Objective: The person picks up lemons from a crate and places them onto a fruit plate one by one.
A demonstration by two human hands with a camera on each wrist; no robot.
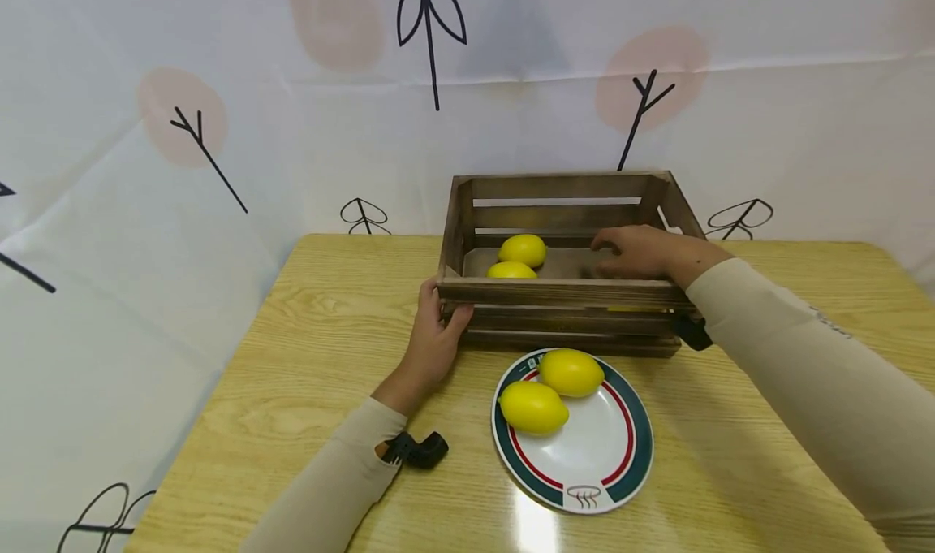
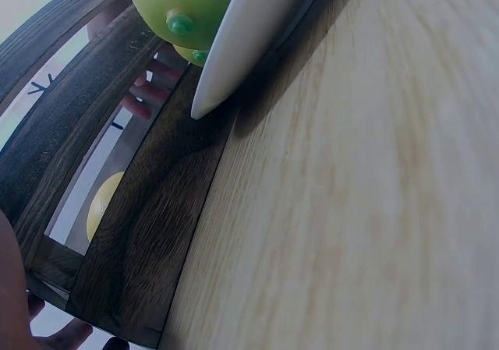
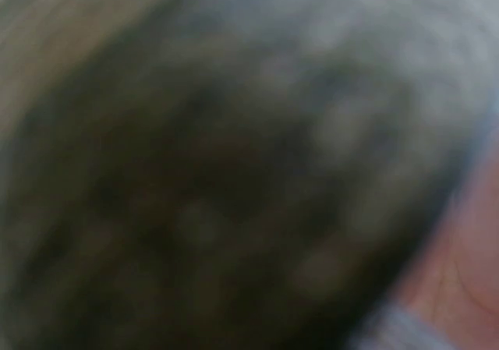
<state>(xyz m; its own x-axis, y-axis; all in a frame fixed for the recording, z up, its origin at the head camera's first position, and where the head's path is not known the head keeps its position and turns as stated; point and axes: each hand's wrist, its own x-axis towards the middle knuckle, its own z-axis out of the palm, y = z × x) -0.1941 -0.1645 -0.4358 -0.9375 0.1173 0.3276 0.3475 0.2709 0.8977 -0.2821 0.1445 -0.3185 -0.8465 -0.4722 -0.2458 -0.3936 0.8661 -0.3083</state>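
Beige cloth sleeves (image 1: pixel 314 488) cover your forearms, both cut off at the frame's border. On your side of the wood-grained table (image 1: pixel 343 334), whose near edge is out of view, a glossy round plate (image 1: pixel 595 455) with a green band and red line carries two smooth yellow lemons (image 1: pixel 534 408). Near the table's far edge stands a dark, slatted wooden crate (image 1: pixel 562 293). Your left grip (image 1: pixel 433 342) clasps its near left corner, thumb against the front. Two more lemons (image 1: pixel 523 250) lie inside at the left end, the nearer partly hidden by the front rail. Your right grip (image 1: pixel 646 252) is inside the right half, fingers bent; whether it holds anything you cannot tell, the right wrist view being blurred. Below it, a yellow sliver (image 1: pixel 626 308) shows between slats, the rest hidden.
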